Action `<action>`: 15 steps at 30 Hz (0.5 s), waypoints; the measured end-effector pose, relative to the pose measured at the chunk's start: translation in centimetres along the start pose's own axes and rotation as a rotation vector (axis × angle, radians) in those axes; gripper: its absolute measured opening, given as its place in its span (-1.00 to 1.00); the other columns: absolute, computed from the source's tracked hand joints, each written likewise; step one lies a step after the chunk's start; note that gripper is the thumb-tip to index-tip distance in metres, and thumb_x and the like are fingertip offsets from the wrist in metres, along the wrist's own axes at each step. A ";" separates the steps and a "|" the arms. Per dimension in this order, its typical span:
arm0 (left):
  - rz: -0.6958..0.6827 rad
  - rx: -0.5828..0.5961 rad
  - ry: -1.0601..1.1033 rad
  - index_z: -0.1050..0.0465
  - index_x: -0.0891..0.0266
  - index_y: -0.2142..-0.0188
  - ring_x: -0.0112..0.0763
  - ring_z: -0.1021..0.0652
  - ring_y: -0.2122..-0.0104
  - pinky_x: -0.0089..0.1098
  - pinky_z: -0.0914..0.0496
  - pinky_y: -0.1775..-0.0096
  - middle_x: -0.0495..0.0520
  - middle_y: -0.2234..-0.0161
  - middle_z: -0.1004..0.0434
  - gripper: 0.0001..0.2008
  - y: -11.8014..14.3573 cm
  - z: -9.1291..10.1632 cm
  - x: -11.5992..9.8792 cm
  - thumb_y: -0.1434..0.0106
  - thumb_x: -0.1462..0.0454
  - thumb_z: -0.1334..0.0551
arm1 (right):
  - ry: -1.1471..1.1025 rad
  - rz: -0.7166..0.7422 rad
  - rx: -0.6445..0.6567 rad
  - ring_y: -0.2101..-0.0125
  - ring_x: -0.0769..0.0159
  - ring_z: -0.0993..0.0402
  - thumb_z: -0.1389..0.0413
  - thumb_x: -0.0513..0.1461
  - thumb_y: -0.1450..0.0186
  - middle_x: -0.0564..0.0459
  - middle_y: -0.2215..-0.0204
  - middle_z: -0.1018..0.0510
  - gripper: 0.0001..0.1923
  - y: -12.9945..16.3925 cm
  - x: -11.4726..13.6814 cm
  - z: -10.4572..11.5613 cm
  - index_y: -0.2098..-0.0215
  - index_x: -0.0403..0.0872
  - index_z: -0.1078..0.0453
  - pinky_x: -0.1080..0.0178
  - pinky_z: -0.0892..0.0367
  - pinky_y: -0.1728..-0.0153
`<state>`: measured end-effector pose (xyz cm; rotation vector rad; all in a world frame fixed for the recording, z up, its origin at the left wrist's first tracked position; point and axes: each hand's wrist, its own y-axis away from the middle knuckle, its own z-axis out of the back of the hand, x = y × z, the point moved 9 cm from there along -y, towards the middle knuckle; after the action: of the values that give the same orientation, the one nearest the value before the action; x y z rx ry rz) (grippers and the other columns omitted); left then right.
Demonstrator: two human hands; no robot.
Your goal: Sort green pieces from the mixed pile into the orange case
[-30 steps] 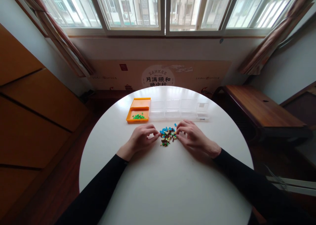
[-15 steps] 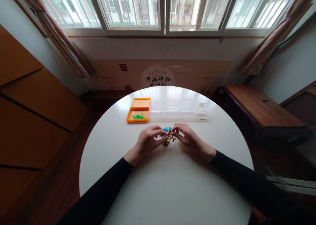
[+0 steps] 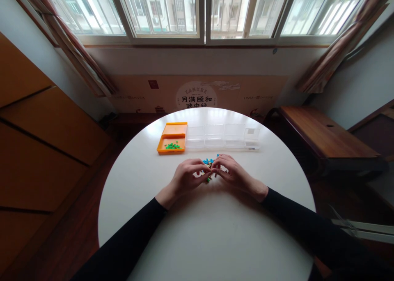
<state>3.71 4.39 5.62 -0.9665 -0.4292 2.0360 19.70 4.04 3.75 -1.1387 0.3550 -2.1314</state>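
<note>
A round white tabletop (image 3: 203, 231) fills the lower middle of the frame, with an orange tray (image 3: 171, 143) holding a few green pieces and a row of clear boxes (image 3: 223, 136) above centre. Just below them, the left hand (image 3: 184, 177) and right hand (image 3: 235, 175) close over a small pile of coloured bricks (image 3: 208, 164). Their fingers are curled narrow and meet at the pile, though whether either pinches a piece cannot be told; this looks like the picking-out step of sorting by colour, which calls for a fine pinch on one brick.
</note>
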 end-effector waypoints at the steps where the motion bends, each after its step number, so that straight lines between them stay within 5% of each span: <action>1: -0.005 -0.002 -0.009 -0.76 0.10 0.24 -0.44 -0.62 0.41 -0.39 -0.49 0.26 0.03 0.30 -0.73 -0.87 0.0 0.0 0.0 -0.46 0.17 -0.45 | 0.004 0.007 0.001 0.20 0.17 -0.54 -0.18 -0.15 -0.62 0.03 0.26 -0.66 -0.84 0.0 0.1 0.0 0.15 0.03 -0.51 0.01 -0.40 -0.15; 15: -0.041 -0.059 0.068 -0.76 0.13 0.17 -0.44 -0.62 0.44 -0.33 -0.48 0.25 0.03 0.34 -0.71 -0.93 -0.3 0.9 0.1 -0.45 0.21 -0.46 | 0.091 0.089 -0.038 0.24 0.17 -0.60 -0.29 -0.19 -0.55 0.05 0.26 -0.71 -0.95 0.1 0.5 0.4 0.12 0.05 -0.55 -0.01 -0.42 -0.17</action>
<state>3.12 4.70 6.30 -1.0514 -0.4706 1.9575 19.87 3.65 4.22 -1.0298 0.4810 -2.1108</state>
